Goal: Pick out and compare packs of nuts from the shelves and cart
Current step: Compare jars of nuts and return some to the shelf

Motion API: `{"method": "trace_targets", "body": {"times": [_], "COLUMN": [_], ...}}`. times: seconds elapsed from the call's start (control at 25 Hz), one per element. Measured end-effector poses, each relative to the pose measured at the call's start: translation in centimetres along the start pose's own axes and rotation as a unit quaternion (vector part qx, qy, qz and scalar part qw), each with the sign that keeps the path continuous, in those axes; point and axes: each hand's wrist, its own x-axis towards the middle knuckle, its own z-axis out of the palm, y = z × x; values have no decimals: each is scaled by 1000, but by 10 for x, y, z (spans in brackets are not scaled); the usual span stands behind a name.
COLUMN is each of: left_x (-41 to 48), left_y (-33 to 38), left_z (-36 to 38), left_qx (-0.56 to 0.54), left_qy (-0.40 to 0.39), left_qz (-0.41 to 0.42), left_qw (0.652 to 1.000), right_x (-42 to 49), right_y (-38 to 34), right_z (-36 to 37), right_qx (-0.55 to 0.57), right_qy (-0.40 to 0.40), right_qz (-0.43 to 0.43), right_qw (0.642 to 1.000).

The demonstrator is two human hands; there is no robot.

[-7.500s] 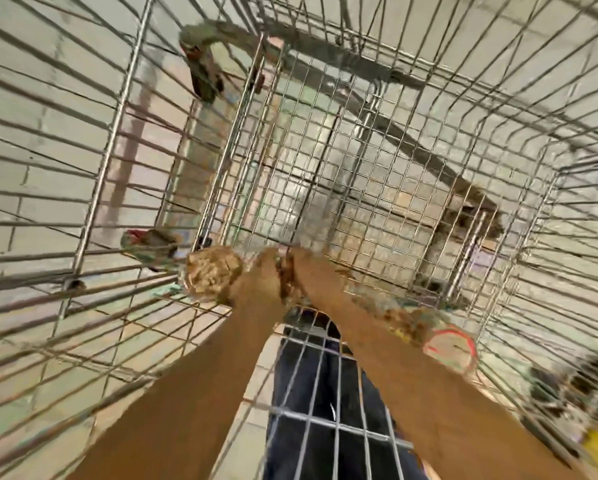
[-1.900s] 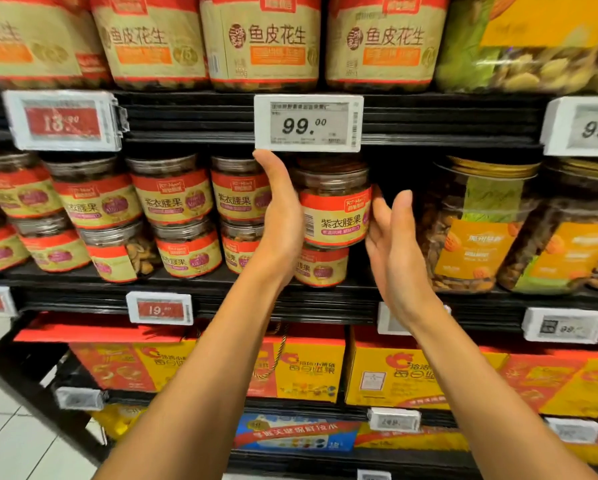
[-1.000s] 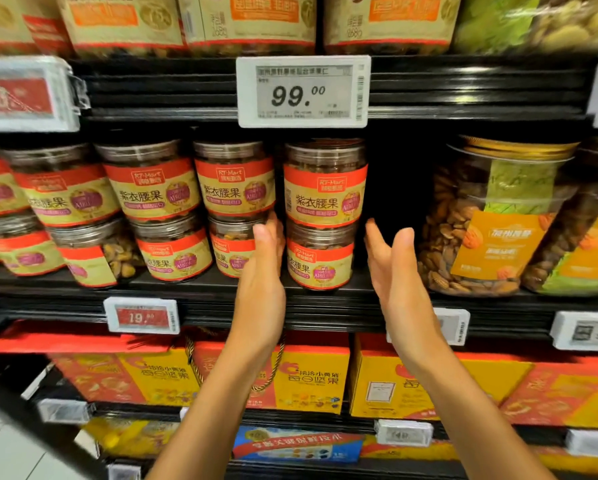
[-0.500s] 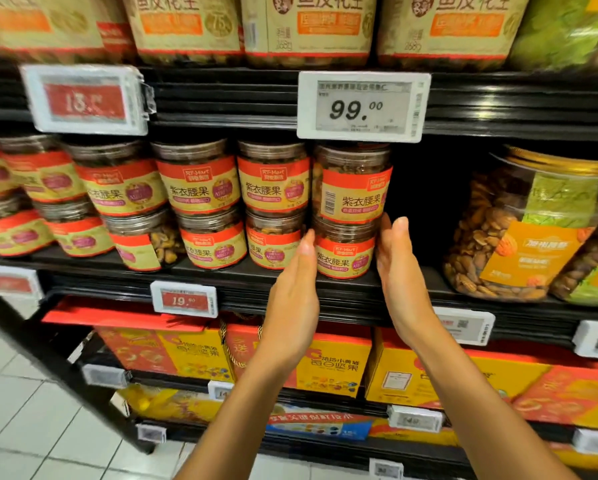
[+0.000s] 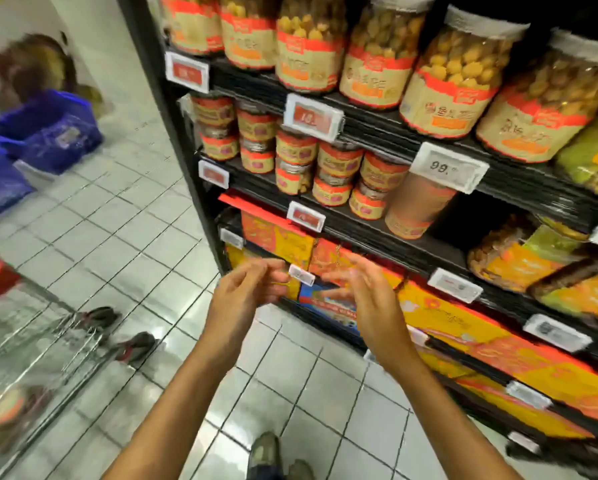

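The shelves fill the right half of the frame, and the cart is seen, blurred, at the lower left. On the upper shelf the big jars of pale round nuts are lined up. Below them, at the upper centre, the small jars with red and yellow labels are stacked two high.

Both hands are held at the centre of the frame, in front of the lower shelves and well below the small jars. The left hand and the right hand are apart from each other, the fingers are loosely bent, and nothing is held in either.

It is judged that a next pack is to be chosen, from the shelf or from the cart. To do this well, a jar should be taken from the top of a stack, not from the bottom row, so that the stack is not pushed over. It should be gripped around the body, with the label turned toward the face. The price tag reading 99 should be matched to its own jar before anything is compared.
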Motion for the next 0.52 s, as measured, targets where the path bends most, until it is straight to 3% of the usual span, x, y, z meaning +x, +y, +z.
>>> {"method": "trace_targets", "body": {"times": [0.16, 0.28, 0.52], "left_x": [-92, -149, -245], "left_y": [7, -2, -16], "left_z": [-89, -147, -272], "left_qx": [-44, -97, -179], "left_qy": [166, 282, 495], "left_qz": [-1, 0, 3], "left_qw": [985, 955, 851], "right_x": [-47, -69, -104], "right_y": [-29, -35, -34], "right_z": [81, 147, 291], "right_qx": [24, 23, -24], "right_qy": [-219, -323, -492], "right_qz": [28, 30, 35], "right_qw": [975, 946, 870]}}
